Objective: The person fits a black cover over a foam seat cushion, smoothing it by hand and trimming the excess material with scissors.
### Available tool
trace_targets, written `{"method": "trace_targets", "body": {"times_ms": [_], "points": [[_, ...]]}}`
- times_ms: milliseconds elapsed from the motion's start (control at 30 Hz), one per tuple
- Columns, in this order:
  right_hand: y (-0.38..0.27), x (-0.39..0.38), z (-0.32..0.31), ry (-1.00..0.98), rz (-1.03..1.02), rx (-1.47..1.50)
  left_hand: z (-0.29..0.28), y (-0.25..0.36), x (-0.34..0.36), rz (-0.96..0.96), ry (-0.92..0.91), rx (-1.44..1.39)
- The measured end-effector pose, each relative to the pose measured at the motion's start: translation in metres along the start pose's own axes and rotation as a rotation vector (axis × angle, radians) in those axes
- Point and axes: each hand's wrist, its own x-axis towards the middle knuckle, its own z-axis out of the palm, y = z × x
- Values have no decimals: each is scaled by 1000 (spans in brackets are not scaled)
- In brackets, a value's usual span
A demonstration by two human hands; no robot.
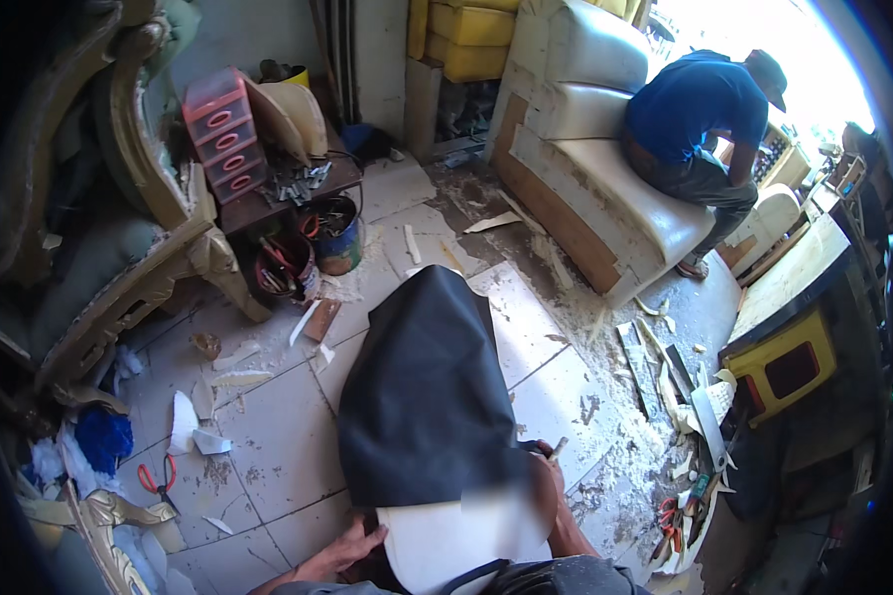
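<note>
The floor (pixel 278 436) is showing pale tiles, and it is carrying lots of things. A brown bench (pixel 345 177) is standing on it. Some red plastic drawers (pixel 226 139) and a pile of small metal bits (pixel 303 185) are sitting on the bench. A blue bucket (pixel 339 260) and a reddish bucket (pixel 310 278) are standing just in front of the bench. A little brown block (pixel 321 319) is lying near the bench, on its front side. Some red-handled scissors (pixel 161 489) are lying in front too, well apart from the bench. A big white sofa (pixel 605 193) is standing well to the right of the bench.
</note>
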Motion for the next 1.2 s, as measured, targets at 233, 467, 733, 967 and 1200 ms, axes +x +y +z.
{"method": "trace_targets", "body": {"times_ms": [233, 467, 733, 967, 1200], "points": [[-71, 10, 34, -190, -440, -249, -38, 129, 58, 259, 170, -477], [-226, -24, 123, -251, -886, -48, -83, 383, 5, 971, 139, -558], [-228, -25, 123, -429, -710, 116, -16, 235, -96, 724, 147, -187], [-60, 57, 30, -306, -240, -488, -21, 157, -42, 539, -637, 653], [-13, 31, 27, -174, -43, -622, -91, 112, 121, 122, 823, 385]]}}
